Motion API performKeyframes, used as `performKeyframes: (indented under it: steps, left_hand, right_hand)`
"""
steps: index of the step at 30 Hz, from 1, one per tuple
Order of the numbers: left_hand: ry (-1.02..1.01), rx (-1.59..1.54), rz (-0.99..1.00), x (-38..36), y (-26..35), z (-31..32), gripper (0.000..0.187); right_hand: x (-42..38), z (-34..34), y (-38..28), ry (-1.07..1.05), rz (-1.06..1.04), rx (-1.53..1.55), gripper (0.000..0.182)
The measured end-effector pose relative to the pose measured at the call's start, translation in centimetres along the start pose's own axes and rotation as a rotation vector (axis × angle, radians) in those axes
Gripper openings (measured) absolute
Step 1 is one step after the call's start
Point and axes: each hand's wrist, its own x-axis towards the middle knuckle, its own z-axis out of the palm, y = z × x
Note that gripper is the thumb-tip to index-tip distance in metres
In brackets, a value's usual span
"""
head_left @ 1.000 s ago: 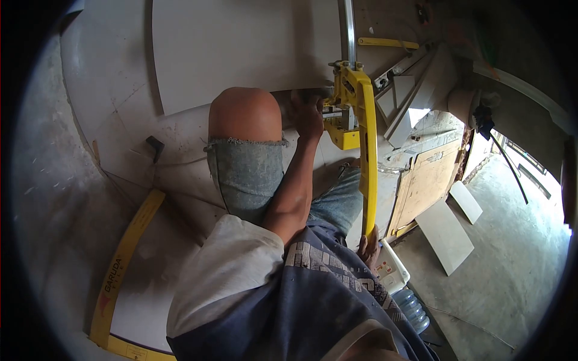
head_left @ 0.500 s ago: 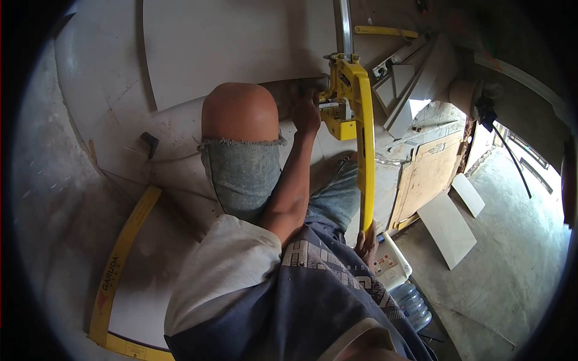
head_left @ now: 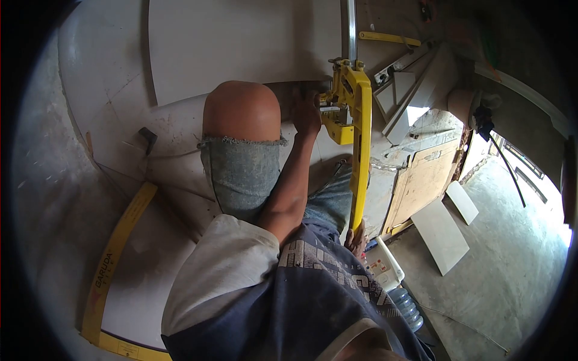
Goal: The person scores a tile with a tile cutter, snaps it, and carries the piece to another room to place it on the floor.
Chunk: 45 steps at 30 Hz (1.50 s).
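Yellow handle (head_left: 361, 150) has swung leftward in the right hand (head_left: 357, 240).

Glossy metal rail (head_left: 352, 30); smooth, matt tile (head_left: 241, 42).

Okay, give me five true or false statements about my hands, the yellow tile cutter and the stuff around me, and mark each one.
1. The right hand is at the lower end of the tile cutter's yellow lever. True.
2. The left hand is at that same end. False: it is farther up, beside the tile cutter's carriage.
3. The raised knee is covered by denim. False: it is bare above a frayed denim edge.
4. The yellow strip at the picture's left is printed with GARUDA. True.
5. The clear plastic bottle is at the picture's upper left. False: it is at the lower right.
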Motion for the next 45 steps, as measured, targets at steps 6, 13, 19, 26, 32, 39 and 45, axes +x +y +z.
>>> performKeyframes:
  steps: [6, 13, 19, 26, 32, 39, 45]
  left_hand:
    - [0.041, 0.036, 0.022, -0.2, 0.1, 0.1, 0.017]
    - [-0.039, -0.004, -0.044, -0.3, 0.4, -0.7, 0.022]
    - [0.189, -0.040, 0.157, 7.0, 3.6, -5.9, 0.018]
    - [-0.231, 0.457, 0.222, 19.2, 2.7, -6.6, 0.058]
    - [-0.439, 0.628, 0.237, 20.0, 0.5, -5.3, 0.081]
    - [-0.434, 0.632, 0.285, 21.1, 0.2, -5.5, 0.089]
    - [-0.430, 0.657, 0.305, 20.9, 0.5, -5.5, 0.092]
  right_hand:
    - [0.2, 0.6, 0.5, 0.000, -0.011, 0.023, 0.052]
    - [0.1, 1.1, 1.0, -0.033, 0.021, 0.074, 0.052]
    - [0.8, 1.3, 1.3, -0.001, -0.043, 0.064, 0.052]
    - [0.7, 0.7, 0.3, 0.006, -0.033, 0.102, 0.051]
    - [0.5, 0.1, 0.6, -0.092, 0.008, 0.103, 0.056]
    - [1.0, 0.5, 1.3, -0.100, 0.035, 0.122, 0.058]
    - [0.9, 0.8, 1.9, -0.084, 0.036, 0.159, 0.056]
